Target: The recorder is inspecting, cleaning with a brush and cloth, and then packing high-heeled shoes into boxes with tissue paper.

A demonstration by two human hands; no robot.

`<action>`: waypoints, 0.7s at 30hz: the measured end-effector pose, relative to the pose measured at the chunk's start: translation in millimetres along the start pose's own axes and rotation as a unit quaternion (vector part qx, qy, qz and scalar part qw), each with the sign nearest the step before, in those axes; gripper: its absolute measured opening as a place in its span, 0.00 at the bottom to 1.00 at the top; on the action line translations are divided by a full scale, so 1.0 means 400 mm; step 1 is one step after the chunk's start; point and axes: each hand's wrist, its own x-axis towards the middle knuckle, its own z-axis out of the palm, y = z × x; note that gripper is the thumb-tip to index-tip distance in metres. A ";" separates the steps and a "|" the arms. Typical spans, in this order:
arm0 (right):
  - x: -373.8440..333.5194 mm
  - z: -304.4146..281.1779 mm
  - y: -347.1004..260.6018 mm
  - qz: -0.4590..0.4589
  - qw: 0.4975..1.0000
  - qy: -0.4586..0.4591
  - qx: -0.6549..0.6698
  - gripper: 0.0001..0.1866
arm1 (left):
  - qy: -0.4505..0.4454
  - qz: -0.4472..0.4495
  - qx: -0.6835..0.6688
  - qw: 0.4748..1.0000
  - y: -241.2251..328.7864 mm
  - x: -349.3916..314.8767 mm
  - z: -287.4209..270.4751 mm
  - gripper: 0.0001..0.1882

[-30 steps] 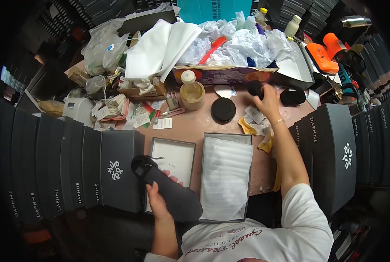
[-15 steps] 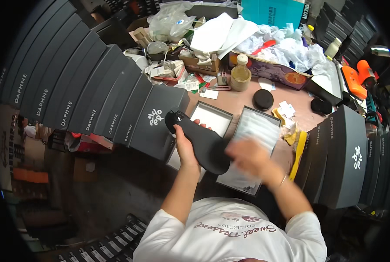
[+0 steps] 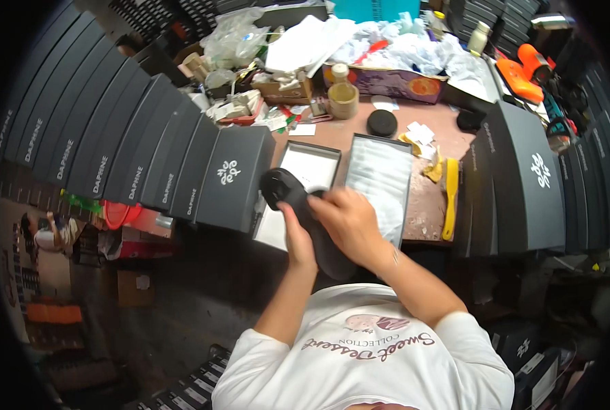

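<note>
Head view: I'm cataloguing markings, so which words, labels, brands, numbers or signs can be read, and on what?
Wording and brands aren't copied here, only placed.
Dark grey shoeboxes at left: pale capitals on their ends, mostly legible.
Nearest left shoebox and large right shoebox: rounded white mark.
White T-shirt: curved lettering, legible, upside down.
White card, shoebox lid: any print too small to read.

From my remote seat I made out white capitals low on the ends of the left boxes [image 3: 107,147], the same word repeated. Rounded white script in two lines stood on the near left box [image 3: 243,160] and on the right box [image 3: 531,198]. The white shirt [image 3: 305,386] bore dark-red cursive and smaller grey capitals, upside down to me.
</note>
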 end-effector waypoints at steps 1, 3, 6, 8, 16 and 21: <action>0.027 0.020 0.037 0.030 0.998 0.001 0.056 0.14 | -0.055 0.069 0.040 0.995 -0.030 -0.036 0.040 0.37; 0.027 0.041 0.048 0.043 0.995 -0.044 0.079 0.14 | -0.060 0.062 0.092 0.992 -0.032 -0.057 0.022 0.39; -0.063 0.013 -0.035 -0.034 0.989 -0.144 0.027 0.16 | -0.075 0.015 0.134 0.988 0.023 -0.045 -0.020 0.42; -0.110 -0.041 -0.066 0.001 0.978 -0.197 0.066 0.18 | -0.102 -0.023 0.099 0.990 0.030 -0.038 -0.031 0.43; -0.071 -0.199 0.027 0.154 0.950 -0.102 0.253 0.17 | -0.174 -0.009 0.120 0.977 0.066 -0.034 -0.009 0.45; -0.010 -0.234 0.033 0.089 0.984 0.006 0.154 0.22 | -0.249 -0.030 0.179 0.951 0.042 -0.026 -0.024 0.42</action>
